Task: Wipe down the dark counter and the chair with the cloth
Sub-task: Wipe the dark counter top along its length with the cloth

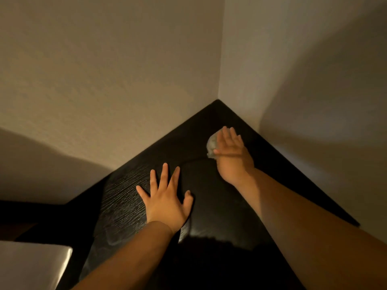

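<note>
Though crumpled, cloth (211,145) under right hand (231,148)

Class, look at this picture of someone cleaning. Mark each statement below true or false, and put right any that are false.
1. The right hand presses the cloth onto the dark counter. True.
2. The left hand grips a spray bottle. False: the left hand lies flat on the counter with its fingers spread and holds nothing.
3. The cloth is close to the far corner of the counter, where the two walls meet. True.
4. The cloth is dark red. False: it is pale grey.
</note>
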The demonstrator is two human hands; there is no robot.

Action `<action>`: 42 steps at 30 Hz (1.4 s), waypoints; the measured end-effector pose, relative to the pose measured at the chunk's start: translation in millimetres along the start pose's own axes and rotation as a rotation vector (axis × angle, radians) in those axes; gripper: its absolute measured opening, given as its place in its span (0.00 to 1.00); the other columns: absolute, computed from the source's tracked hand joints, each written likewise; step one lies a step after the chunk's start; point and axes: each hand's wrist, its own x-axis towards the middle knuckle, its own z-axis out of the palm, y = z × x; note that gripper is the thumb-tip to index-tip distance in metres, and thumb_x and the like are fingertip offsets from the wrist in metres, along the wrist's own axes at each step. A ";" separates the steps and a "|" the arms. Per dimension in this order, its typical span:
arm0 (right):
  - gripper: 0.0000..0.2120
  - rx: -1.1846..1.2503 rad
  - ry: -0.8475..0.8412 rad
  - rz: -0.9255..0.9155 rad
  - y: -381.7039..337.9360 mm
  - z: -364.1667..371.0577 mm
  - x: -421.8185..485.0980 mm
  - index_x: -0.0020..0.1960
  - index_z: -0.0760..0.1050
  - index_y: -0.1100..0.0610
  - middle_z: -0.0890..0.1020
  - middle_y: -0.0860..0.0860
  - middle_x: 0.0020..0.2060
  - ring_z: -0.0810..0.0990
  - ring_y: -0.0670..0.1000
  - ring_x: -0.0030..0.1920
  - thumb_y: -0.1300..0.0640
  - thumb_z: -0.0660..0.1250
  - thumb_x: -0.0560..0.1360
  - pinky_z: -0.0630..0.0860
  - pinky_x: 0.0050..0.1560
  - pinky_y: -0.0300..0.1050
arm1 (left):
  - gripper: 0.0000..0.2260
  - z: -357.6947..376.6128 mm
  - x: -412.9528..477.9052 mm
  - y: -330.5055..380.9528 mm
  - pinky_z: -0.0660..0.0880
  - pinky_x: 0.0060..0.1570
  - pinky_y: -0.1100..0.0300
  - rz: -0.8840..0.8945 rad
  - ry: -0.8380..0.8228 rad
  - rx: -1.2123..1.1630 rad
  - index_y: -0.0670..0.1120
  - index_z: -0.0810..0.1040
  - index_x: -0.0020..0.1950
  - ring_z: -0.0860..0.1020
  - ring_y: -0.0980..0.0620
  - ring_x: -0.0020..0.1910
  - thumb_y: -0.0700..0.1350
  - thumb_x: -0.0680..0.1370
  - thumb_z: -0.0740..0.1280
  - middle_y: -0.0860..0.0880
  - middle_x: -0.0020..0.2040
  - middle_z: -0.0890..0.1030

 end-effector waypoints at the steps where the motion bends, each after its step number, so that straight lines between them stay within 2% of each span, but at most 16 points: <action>1: 0.30 0.027 -0.010 -0.074 -12.3 4.6 -4.7 0.83 0.43 0.58 0.43 0.57 0.83 0.39 0.58 0.82 0.52 0.51 0.86 0.36 0.79 0.52 | 0.35 -3.5 10.4 -2.2 0.37 0.77 0.32 0.024 0.027 -0.009 0.61 0.50 0.85 0.41 0.43 0.85 0.68 0.79 0.51 0.53 0.87 0.45; 5: 0.29 0.048 -0.001 -0.348 -28.6 18.4 -31.7 0.84 0.49 0.57 0.48 0.54 0.83 0.43 0.55 0.83 0.50 0.53 0.87 0.41 0.82 0.51 | 0.34 -19.5 70.2 -13.7 0.47 0.83 0.43 0.238 0.117 -0.054 0.54 0.59 0.85 0.50 0.45 0.85 0.63 0.80 0.54 0.48 0.86 0.56; 8: 0.28 -0.037 0.015 -0.361 0.7 4.0 22.5 0.83 0.54 0.56 0.54 0.52 0.83 0.49 0.56 0.83 0.52 0.55 0.86 0.46 0.82 0.53 | 0.34 -24.4 95.8 -19.6 0.47 0.83 0.49 0.303 0.080 -0.030 0.52 0.58 0.86 0.50 0.45 0.85 0.62 0.80 0.54 0.47 0.86 0.54; 10: 0.23 -0.058 -0.159 -0.538 19.3 -16.2 66.6 0.78 0.66 0.46 0.68 0.43 0.74 0.66 0.49 0.76 0.52 0.60 0.84 0.57 0.78 0.47 | 0.34 -22.6 98.1 -18.7 0.45 0.83 0.51 0.277 0.084 -0.003 0.52 0.56 0.86 0.49 0.45 0.85 0.61 0.81 0.53 0.47 0.86 0.53; 11: 0.21 0.016 -0.149 -0.514 31.0 -18.3 84.8 0.72 0.72 0.38 0.74 0.39 0.65 0.72 0.41 0.68 0.53 0.63 0.81 0.63 0.72 0.42 | 0.33 -21.4 98.3 -18.1 0.45 0.83 0.51 0.273 0.094 0.006 0.53 0.56 0.86 0.49 0.45 0.85 0.61 0.81 0.53 0.48 0.86 0.53; 12: 0.23 0.114 -0.067 -0.348 36.0 -18.6 96.7 0.71 0.72 0.37 0.75 0.39 0.63 0.72 0.41 0.66 0.56 0.65 0.80 0.63 0.70 0.41 | 0.33 -20.7 98.8 -17.6 0.45 0.83 0.51 0.275 0.099 0.009 0.53 0.56 0.86 0.49 0.46 0.85 0.61 0.81 0.53 0.48 0.86 0.52; 14: 0.23 0.126 0.152 -0.010 26.2 -19.9 99.7 0.74 0.72 0.54 0.75 0.54 0.71 0.70 0.55 0.72 0.61 0.64 0.79 0.63 0.73 0.51 | 0.33 -19.3 100.7 -18.9 0.44 0.83 0.50 0.284 0.098 0.012 0.54 0.55 0.86 0.47 0.47 0.85 0.61 0.81 0.54 0.49 0.87 0.51; 15: 0.23 0.087 0.184 0.053 15.6 -20.0 94.2 0.75 0.70 0.60 0.71 0.58 0.74 0.67 0.58 0.75 0.62 0.63 0.80 0.61 0.74 0.53 | 0.33 -18.2 102.2 -20.4 0.44 0.83 0.50 0.284 0.095 0.013 0.54 0.55 0.86 0.46 0.48 0.85 0.61 0.81 0.54 0.50 0.87 0.50; 19: 0.35 0.021 -0.055 -0.149 -23.4 -6.3 65.5 0.84 0.48 0.58 0.49 0.55 0.83 0.46 0.54 0.83 0.58 0.61 0.82 0.46 0.82 0.51 | 0.33 -17.1 102.7 -21.5 0.44 0.83 0.50 0.281 0.093 0.020 0.55 0.54 0.86 0.45 0.49 0.86 0.62 0.81 0.54 0.51 0.87 0.50; 21: 0.35 -0.008 -0.016 -0.254 -15.5 0.5 64.4 0.84 0.45 0.56 0.47 0.52 0.84 0.43 0.52 0.83 0.60 0.59 0.82 0.41 0.82 0.48 | 0.33 -16.9 104.2 -21.3 0.44 0.83 0.50 0.281 0.098 0.024 0.56 0.54 0.86 0.45 0.50 0.85 0.62 0.81 0.54 0.51 0.87 0.50; 23: 0.32 0.016 0.049 -0.215 -4.1 -5.1 76.9 0.84 0.50 0.58 0.52 0.53 0.83 0.48 0.53 0.83 0.61 0.58 0.83 0.43 0.81 0.47 | 0.33 -16.1 105.1 -21.3 0.44 0.83 0.50 0.279 0.102 0.026 0.56 0.54 0.86 0.46 0.50 0.86 0.62 0.81 0.54 0.51 0.87 0.50; 27: 0.23 0.018 0.142 -0.031 7.0 -29.7 124.9 0.75 0.68 0.63 0.69 0.58 0.76 0.64 0.59 0.77 0.62 0.60 0.81 0.59 0.77 0.53 | 0.33 -15.4 105.2 -21.3 0.43 0.83 0.51 0.272 0.109 0.021 0.56 0.54 0.86 0.45 0.50 0.85 0.61 0.81 0.55 0.52 0.87 0.50; 32: 0.22 0.070 0.262 0.072 -13.8 -4.5 85.9 0.74 0.71 0.53 0.72 0.51 0.73 0.67 0.53 0.73 0.59 0.61 0.80 0.65 0.72 0.50 | 0.33 -14.5 106.7 -23.0 0.45 0.84 0.49 0.278 0.104 0.028 0.56 0.53 0.86 0.45 0.50 0.85 0.62 0.81 0.54 0.52 0.87 0.49; 37: 0.26 -0.065 0.146 -0.045 -18.0 -0.1 65.0 0.78 0.64 0.51 0.69 0.51 0.73 0.68 0.57 0.69 0.55 0.62 0.80 0.67 0.69 0.51 | 0.33 -15.6 105.8 -21.5 0.44 0.84 0.49 0.279 0.110 0.022 0.57 0.53 0.86 0.44 0.50 0.85 0.62 0.81 0.56 0.52 0.87 0.49; 40: 0.14 -0.123 0.187 0.010 -0.2 -23.1 107.3 0.64 0.76 0.54 0.77 0.54 0.62 0.74 0.58 0.62 0.58 0.62 0.79 0.71 0.61 0.54 | 0.33 -17.0 105.1 -20.1 0.43 0.83 0.50 0.276 0.108 0.029 0.57 0.53 0.86 0.44 0.51 0.85 0.63 0.81 0.55 0.52 0.87 0.49; 42: 0.11 -0.155 0.192 0.068 4.9 -28.6 127.4 0.58 0.79 0.57 0.80 0.57 0.56 0.77 0.60 0.58 0.58 0.67 0.76 0.74 0.57 0.54 | 0.33 -17.3 105.7 -20.1 0.42 0.83 0.51 0.275 0.108 0.031 0.57 0.53 0.86 0.44 0.51 0.85 0.63 0.81 0.54 0.52 0.87 0.49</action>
